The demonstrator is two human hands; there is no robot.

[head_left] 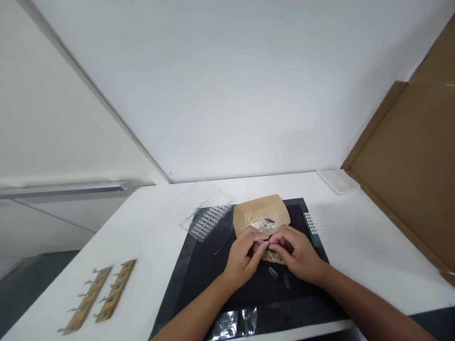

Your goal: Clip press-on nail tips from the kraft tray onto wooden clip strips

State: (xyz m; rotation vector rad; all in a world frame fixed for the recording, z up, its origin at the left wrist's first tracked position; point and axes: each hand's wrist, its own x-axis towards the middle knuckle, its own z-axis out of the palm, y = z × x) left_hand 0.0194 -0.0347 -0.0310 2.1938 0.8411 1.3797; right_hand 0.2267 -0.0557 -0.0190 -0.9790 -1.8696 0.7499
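Note:
My left hand (245, 255) and my right hand (296, 253) meet fingertip to fingertip over a black mat (199, 279), both with fingers curled in a pinch on something small I cannot make out. Just beyond them lies a brown paper tray (261, 213) holding thin wooden sticks and small pale bits. Two clear nail tips (273, 272) lie on the mat below my hands. A clear plastic tray of nail tips (208, 221) sits to the left of the paper tray.
Two wooden strips with metal clips (97, 296) lie at the table's left front. A sheet of small dots (314, 222) rests right of the mat. A clear lid (337, 180) and a big cardboard sheet (408, 166) stand at the right. Crumpled foil (236, 322) lies near the front edge.

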